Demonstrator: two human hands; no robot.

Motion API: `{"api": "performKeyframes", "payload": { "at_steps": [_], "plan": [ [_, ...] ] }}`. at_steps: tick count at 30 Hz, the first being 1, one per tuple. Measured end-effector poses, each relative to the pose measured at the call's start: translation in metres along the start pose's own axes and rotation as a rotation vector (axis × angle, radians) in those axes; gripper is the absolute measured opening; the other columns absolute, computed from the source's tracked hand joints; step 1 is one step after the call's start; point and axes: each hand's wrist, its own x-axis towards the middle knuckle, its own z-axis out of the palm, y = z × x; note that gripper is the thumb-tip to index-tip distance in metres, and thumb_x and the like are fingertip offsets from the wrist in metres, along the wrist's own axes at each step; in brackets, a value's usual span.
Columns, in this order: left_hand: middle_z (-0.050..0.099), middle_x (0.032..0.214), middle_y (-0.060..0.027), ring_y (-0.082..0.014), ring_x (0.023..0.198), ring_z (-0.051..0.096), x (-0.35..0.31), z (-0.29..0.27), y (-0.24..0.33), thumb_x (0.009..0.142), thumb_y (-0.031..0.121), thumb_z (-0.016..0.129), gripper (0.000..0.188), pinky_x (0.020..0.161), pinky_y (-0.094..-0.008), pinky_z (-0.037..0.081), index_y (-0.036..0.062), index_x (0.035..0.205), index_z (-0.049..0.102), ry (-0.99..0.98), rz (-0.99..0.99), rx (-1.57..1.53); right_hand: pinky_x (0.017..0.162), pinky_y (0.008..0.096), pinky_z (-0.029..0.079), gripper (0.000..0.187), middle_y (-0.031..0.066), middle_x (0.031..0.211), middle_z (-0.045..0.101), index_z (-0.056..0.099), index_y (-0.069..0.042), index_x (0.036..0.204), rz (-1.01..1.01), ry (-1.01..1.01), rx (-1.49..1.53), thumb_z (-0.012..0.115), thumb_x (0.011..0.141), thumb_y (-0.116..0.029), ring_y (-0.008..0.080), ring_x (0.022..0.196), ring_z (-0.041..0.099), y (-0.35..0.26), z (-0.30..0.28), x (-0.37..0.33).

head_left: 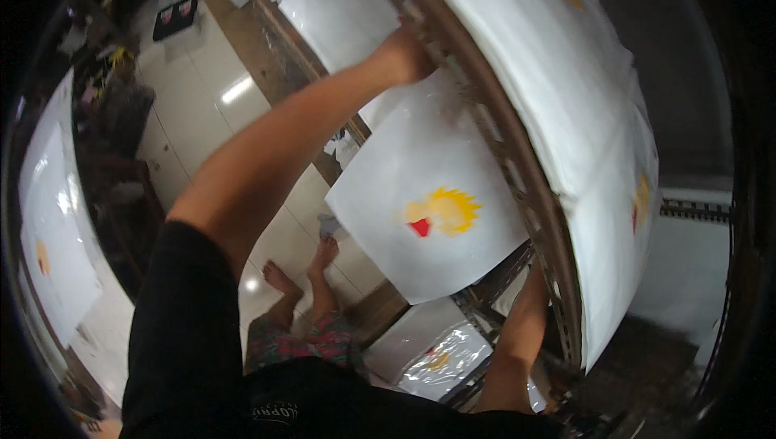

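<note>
A white sheet (396, 164) with a yellow and red print hangs below a brown slotted metal rail (505, 128), tilted and slightly blurred. My left hand (408, 52) reaches up to the rail, beside the sheet's far end. Its fingers are smeared and partly hidden there, so their grip is unclear. My right hand (533, 277) is at the sheet's near right corner, passing under the rail. The rail covers its fingers, and I cannot see what they hold.
Glossy white printed material (558, 51) bulges over the rail on the right. A plastic-wrapped printed sheet (444, 362) lies below, near my right forearm. More white sheets (56, 237) stand at far left. My bare feet (283, 277) are on the tiled floor (202, 83).
</note>
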Motion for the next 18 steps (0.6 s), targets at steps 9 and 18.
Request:
{"api": "performKeyframes", "payload": {
  "at_steps": [9, 18],
  "plan": [
    [0.063, 0.083, -0.0146, -0.0327, 0.084, 0.061, -0.098, -0.009, 0.029, 0.085, 0.015, 0.062, 0.012, 0.071, -0.0425, 0.049, 0.0042, 0.085, 0.065, 0.008, -0.078, -0.068, 0.089, 0.0274, 0.047, 0.029, 0.0088, 0.121, 0.062, 0.061, -0.002, 0.123, 0.14, -0.043, -0.022, 0.062, 0.095, -0.007, 0.017, 0.098, 0.06, 0.02, 0.033, 0.168],
    [0.056, 0.125, -0.0139, -0.0282, 0.103, 0.057, -0.24, 0.019, 0.074, 0.075, 0.009, 0.067, 0.048, 0.082, -0.0385, 0.048, 0.0032, 0.122, 0.06, -0.367, 0.004, -0.029, 0.088, 0.0285, 0.048, 0.032, 0.0109, 0.123, 0.06, 0.058, -0.002, 0.126, 0.163, -0.007, -0.038, 0.06, 0.096, -0.009, 0.0187, 0.099, 0.06, 0.027, 0.004, 0.19]
  ]
}}
